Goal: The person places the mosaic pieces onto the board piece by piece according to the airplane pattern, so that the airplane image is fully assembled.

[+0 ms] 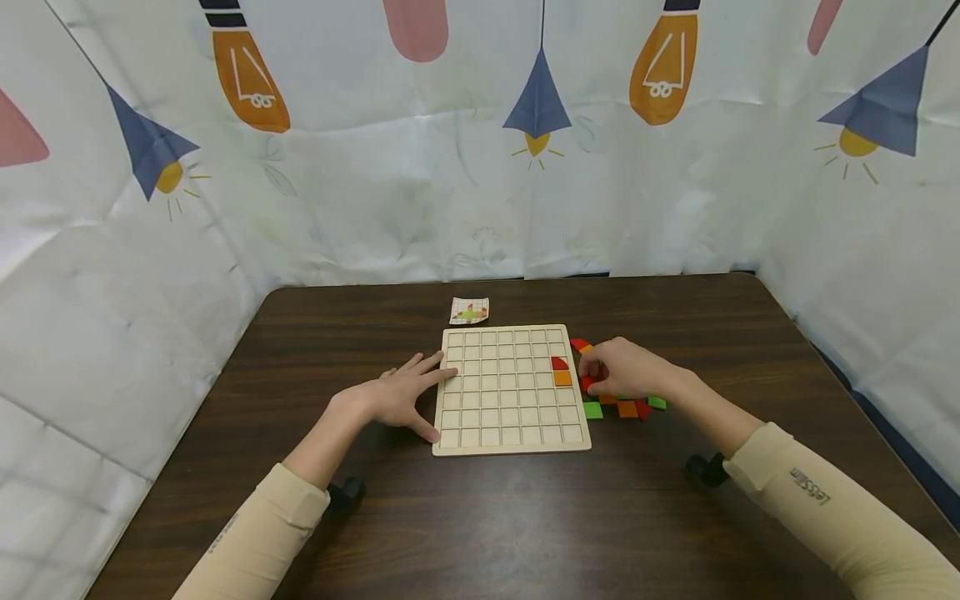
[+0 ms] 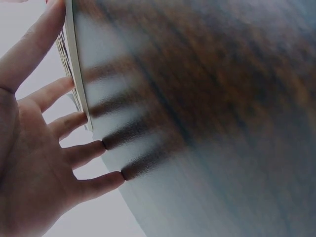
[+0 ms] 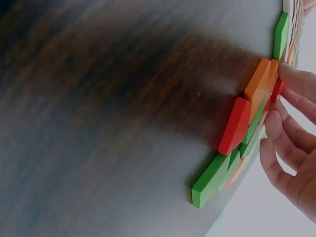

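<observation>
A pale wooden grid board (image 1: 502, 392) lies flat on the dark table. In its right part sit a red quarter-round block (image 1: 559, 363) and an orange square block (image 1: 562, 378), one behind the other. My left hand (image 1: 399, 393) spreads its fingers along the board's left edge, thumb at the near corner; the left wrist view shows the palm and straight fingers. Just beyond the right edge, my right hand (image 1: 626, 369) pinches a small red block (image 3: 277, 91) between thumb and fingertips, low among the loose pieces. The hand partly covers that pile.
Loose blocks beside the board's right edge include a green one (image 1: 593, 410), an orange one (image 1: 627, 409) and a red one (image 3: 235, 126). Behind the board lies a small picture card (image 1: 469, 311). A white printed curtain (image 1: 420, 208) hangs around the table (image 1: 480, 525).
</observation>
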A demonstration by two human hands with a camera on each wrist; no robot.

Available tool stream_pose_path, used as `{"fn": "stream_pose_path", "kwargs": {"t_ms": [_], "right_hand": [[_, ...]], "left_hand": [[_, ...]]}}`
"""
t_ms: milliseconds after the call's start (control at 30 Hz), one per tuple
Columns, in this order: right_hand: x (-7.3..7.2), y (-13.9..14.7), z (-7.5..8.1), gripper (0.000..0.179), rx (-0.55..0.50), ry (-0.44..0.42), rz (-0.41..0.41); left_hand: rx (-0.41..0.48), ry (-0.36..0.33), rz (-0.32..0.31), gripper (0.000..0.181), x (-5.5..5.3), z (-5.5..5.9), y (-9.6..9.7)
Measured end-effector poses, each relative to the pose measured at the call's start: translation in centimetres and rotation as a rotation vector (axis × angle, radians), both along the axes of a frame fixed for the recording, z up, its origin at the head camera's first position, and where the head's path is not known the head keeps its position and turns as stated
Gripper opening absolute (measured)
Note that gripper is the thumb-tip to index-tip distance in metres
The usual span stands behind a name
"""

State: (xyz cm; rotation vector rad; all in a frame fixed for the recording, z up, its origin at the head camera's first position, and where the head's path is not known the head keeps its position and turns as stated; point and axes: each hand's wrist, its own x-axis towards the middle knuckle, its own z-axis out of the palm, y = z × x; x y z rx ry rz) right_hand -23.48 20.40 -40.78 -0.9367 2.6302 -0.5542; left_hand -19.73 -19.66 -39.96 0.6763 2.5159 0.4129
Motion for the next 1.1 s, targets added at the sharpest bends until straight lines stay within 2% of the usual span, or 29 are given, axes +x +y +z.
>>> {"fn": "stream_pose_path", "kwargs": {"t_ms": [233, 500, 867, 1100], "right_hand": [[0.0, 0.0, 0.3, 0.016, -0.038, 0.023, 0.011], [0.4, -0.4, 0.3, 0.016, -0.105, 0.022, 0.065], [0.6, -1.6, 0.8, 0.021, -0.121, 0.026, 0.091], [0.9, -1.9, 0.0, 0.02, -0.115, 0.022, 0.116]], "left_hand": [[-0.002, -0.004, 0.005, 0.108, 0.0, 0.1, 0.0], [-0.009, 0.001, -0.001, 0.109, -0.2, 0.1, 0.1], [-0.01, -0.003, 0.005, 0.109, -0.4, 0.1, 0.1], [-0.004, 0.004, 0.004, 0.108, -0.2, -0.3, 0.0]]}}
